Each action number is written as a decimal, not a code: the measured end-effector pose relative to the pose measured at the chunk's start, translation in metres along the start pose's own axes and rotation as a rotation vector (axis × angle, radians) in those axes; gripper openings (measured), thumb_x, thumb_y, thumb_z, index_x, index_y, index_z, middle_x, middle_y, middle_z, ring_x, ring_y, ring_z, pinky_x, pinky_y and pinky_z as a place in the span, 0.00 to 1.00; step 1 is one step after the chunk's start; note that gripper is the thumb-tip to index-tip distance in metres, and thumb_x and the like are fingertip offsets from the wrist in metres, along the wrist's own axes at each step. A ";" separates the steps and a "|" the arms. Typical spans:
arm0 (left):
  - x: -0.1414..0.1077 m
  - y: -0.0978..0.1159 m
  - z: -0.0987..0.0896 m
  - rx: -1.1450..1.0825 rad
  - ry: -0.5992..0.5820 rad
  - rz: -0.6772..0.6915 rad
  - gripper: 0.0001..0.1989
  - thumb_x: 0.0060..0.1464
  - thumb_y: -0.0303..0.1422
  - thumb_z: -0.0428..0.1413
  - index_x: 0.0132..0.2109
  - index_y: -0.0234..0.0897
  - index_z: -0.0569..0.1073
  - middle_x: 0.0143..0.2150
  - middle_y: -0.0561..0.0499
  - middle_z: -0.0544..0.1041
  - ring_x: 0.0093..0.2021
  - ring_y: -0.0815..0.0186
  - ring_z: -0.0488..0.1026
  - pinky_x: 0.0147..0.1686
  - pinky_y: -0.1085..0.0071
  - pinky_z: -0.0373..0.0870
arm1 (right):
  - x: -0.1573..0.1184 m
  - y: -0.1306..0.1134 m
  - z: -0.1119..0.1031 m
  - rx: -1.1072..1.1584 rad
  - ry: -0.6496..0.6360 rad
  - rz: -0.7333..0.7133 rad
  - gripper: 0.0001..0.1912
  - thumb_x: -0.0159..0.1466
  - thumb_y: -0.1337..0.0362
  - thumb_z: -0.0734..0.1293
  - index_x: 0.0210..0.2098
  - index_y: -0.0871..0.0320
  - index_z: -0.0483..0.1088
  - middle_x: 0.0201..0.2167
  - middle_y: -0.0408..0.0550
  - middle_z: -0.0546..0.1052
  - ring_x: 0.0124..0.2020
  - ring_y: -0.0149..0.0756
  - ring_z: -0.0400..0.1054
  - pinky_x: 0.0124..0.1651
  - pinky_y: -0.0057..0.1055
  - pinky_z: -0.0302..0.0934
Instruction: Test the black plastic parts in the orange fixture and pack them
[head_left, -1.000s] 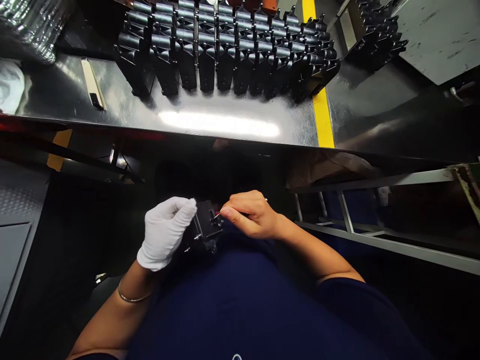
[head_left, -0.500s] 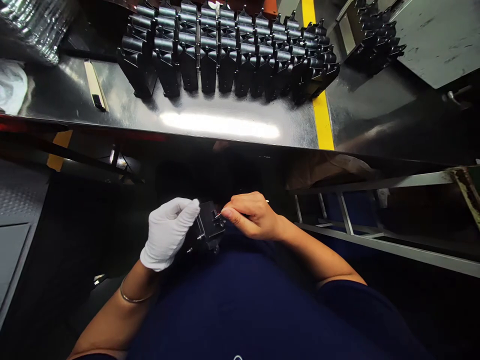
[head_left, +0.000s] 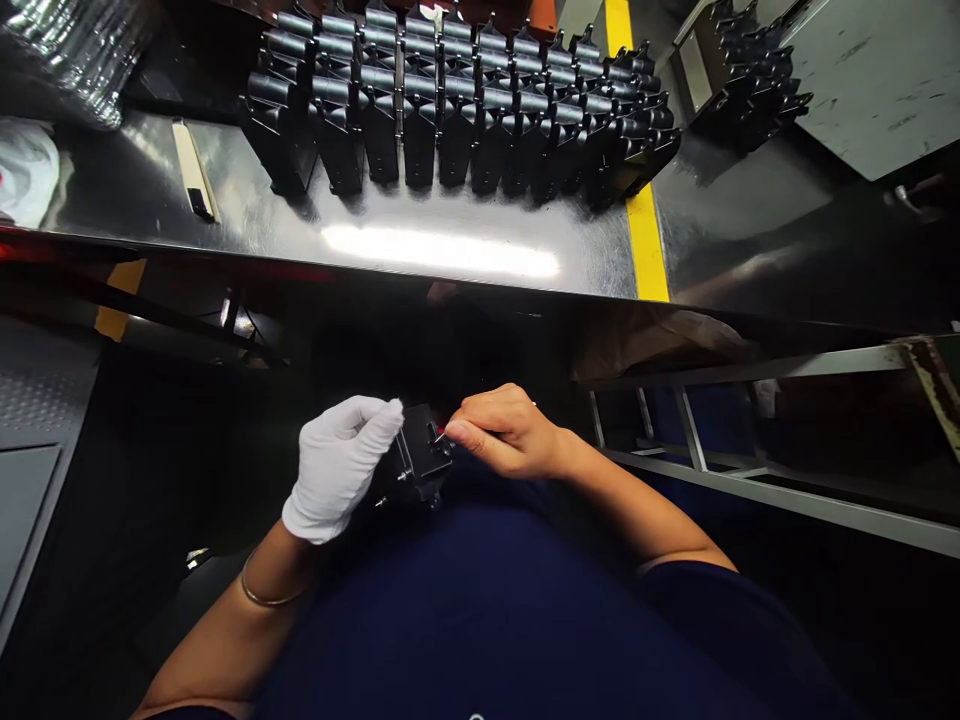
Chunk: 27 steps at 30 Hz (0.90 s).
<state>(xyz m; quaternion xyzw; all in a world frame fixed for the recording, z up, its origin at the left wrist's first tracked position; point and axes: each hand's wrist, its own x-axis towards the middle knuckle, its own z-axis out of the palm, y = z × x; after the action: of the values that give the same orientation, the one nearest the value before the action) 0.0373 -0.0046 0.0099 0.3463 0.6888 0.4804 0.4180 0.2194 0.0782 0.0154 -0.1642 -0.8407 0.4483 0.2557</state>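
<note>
My left hand (head_left: 341,465), in a white glove, grips the left side of a black box-shaped part (head_left: 426,440) held low in front of my body. Small metal pins stick out along the part's lower left edge. My bare right hand (head_left: 510,432) is closed at the part's right side, thumb and forefinger pinched round a slim tool with a thin metal tip (head_left: 441,436). The tip meets or nearly meets the part's raised fittings. Most of the tool is hidden in my fist, so its exact kind does not show.
Rows of similar black parts (head_left: 457,130) stand on the shiny metal table (head_left: 442,225), with another group (head_left: 742,90) farther right. A pale utility knife (head_left: 193,170) lies at the left, near clear plastic wrapping (head_left: 75,55). A metal frame (head_left: 697,450) stands below, to the right.
Both hands keep their hold and have barely moved. The view has shifted very slightly, and the part sits a touch farther right in the picture.
</note>
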 end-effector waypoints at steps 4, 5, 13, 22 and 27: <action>-0.003 0.005 -0.002 -0.010 -0.111 0.059 0.12 0.45 0.38 0.62 0.21 0.36 0.74 0.18 0.55 0.69 0.19 0.73 0.63 0.19 0.77 0.62 | -0.001 0.001 -0.010 0.242 -0.216 0.036 0.24 0.71 0.57 0.55 0.20 0.59 0.61 0.16 0.40 0.62 0.18 0.22 0.55 0.24 0.22 0.52; -0.003 0.005 -0.003 -0.013 -0.139 0.091 0.12 0.46 0.37 0.62 0.21 0.36 0.74 0.18 0.54 0.70 0.19 0.72 0.64 0.20 0.77 0.63 | -0.001 0.000 -0.012 0.291 -0.262 0.029 0.26 0.71 0.55 0.54 0.20 0.60 0.61 0.16 0.41 0.63 0.18 0.23 0.56 0.24 0.22 0.52; 0.002 0.004 -0.008 0.025 -0.170 0.187 0.09 0.47 0.35 0.61 0.23 0.36 0.75 0.20 0.54 0.73 0.20 0.72 0.66 0.22 0.77 0.64 | 0.000 -0.002 -0.005 -0.082 -0.138 -0.079 0.28 0.63 0.42 0.62 0.20 0.59 0.60 0.18 0.39 0.59 0.20 0.25 0.52 0.24 0.26 0.46; 0.001 0.003 -0.001 0.037 -0.063 0.077 0.12 0.46 0.39 0.61 0.21 0.36 0.74 0.18 0.55 0.69 0.20 0.72 0.63 0.20 0.77 0.62 | -0.001 -0.001 -0.004 -0.244 -0.082 -0.062 0.29 0.64 0.43 0.60 0.18 0.58 0.55 0.18 0.38 0.55 0.20 0.25 0.49 0.24 0.26 0.42; 0.002 -0.002 0.001 0.055 0.027 0.012 0.14 0.46 0.42 0.60 0.22 0.36 0.73 0.18 0.55 0.67 0.20 0.73 0.60 0.19 0.77 0.60 | -0.001 0.002 0.002 -0.341 -0.029 -0.093 0.29 0.66 0.45 0.58 0.17 0.58 0.55 0.17 0.38 0.54 0.20 0.26 0.49 0.24 0.27 0.41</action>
<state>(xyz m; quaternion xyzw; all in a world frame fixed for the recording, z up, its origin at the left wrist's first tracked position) 0.0378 -0.0029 0.0077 0.3552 0.7054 0.4684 0.3960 0.2194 0.0775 0.0129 -0.1596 -0.9147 0.2894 0.2324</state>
